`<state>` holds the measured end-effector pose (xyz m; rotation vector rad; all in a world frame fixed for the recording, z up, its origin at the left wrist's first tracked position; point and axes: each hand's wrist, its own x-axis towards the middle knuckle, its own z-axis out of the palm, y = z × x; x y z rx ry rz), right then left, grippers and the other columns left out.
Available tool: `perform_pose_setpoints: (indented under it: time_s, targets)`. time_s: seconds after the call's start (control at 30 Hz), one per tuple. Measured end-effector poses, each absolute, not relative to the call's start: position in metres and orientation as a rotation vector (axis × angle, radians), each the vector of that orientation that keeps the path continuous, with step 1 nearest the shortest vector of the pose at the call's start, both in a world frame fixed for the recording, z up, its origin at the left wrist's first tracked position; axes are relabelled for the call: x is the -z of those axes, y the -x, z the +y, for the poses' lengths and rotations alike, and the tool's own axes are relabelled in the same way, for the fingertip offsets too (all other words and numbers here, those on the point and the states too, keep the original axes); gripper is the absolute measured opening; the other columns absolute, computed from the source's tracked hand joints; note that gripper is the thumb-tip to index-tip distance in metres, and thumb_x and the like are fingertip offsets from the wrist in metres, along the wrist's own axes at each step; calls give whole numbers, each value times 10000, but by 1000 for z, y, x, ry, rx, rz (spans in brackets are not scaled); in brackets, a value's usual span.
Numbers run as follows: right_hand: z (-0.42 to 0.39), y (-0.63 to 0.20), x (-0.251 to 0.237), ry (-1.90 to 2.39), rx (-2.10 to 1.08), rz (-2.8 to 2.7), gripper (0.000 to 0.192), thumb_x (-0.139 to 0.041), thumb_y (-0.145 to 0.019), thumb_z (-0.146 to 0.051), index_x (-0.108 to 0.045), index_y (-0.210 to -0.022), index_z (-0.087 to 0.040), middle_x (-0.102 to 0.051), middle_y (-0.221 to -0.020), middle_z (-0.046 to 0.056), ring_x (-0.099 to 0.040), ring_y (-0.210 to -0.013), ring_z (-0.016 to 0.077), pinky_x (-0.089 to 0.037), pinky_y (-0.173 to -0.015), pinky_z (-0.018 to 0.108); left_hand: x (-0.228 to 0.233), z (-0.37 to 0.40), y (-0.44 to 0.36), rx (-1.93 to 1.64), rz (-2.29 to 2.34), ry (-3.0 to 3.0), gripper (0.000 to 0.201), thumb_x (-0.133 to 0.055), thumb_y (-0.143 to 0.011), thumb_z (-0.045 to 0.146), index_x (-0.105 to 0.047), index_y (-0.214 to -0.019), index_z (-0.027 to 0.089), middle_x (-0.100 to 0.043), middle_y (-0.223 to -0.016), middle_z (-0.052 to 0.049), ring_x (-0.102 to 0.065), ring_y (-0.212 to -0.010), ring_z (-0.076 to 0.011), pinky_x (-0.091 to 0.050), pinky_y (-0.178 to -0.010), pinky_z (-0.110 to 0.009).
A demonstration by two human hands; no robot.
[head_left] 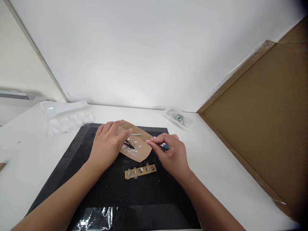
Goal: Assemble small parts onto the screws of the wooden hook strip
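White table [216, 166], black mat [101, 192] — left hand [107, 146] flat on brown sheet [139, 150], right hand [172, 154] fingers pinched together.

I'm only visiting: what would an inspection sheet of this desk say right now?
Surface: white table under a black mat.
Job's things: brown card strewn with small white pieces; thin tool above it.
Clutter: small strip with studs, clear tray, plastic packet.
Hands: left hand presses the card; right hand pinches something small.
Cables: nothing seen.
Surroundings: white wall, cardboard sheet at right.
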<state>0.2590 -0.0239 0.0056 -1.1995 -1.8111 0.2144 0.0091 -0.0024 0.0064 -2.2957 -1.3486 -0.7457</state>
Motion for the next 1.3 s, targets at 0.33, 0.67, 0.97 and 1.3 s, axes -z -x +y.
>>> perform_pose_setpoints:
  time_s: [0.33,0.67,0.97,1.3]
  targets:
    - [-35,-259,-8,954,-82,-1910,240,-820,-956,-244,-619,-826,-222,-756,-752,-64,-736,-706,141,-367,-750,364,-21,-36,-37,1449,-1521,2848,233,-595,-1073,321,-798,-1044,210,-797,-1032,-56,-706,-972,-201,-548,-891,-328]
    - [-40,-266,-9,805,144,-2046,257,-789,-952,-149,-574,-845,-241,-774,-766,-58,-714,-629,117,-417,-670,336,-24,-45,-46,1807,-1930,2931,196,-729,-971,392,-869,-1048,279,-835,-1054,-43,-779,-933,-222,-629,-685,-284]
    - [-44,-267,-13,752,89,-2175,298,-747,-995,-207,-544,-778,-235,-755,-738,-51,-667,-600,109,-456,-697,320,-14,-50,-55,2071,-2259,2871,235,-839,-845,417,-883,-1018,265,-857,-957,-67,-814,-781,-254,-677,-616,-321]
    - [-44,-270,-10,892,-222,-2063,315,-895,-875,-380,-704,-1097,-266,-694,-791,-32,-659,-683,137,-493,-655,281,-17,-51,-55,2101,-2267,3043,194,-834,-868,397,-854,-950,222,-852,-897,-65,-809,-778,-230,-658,-656,-296]
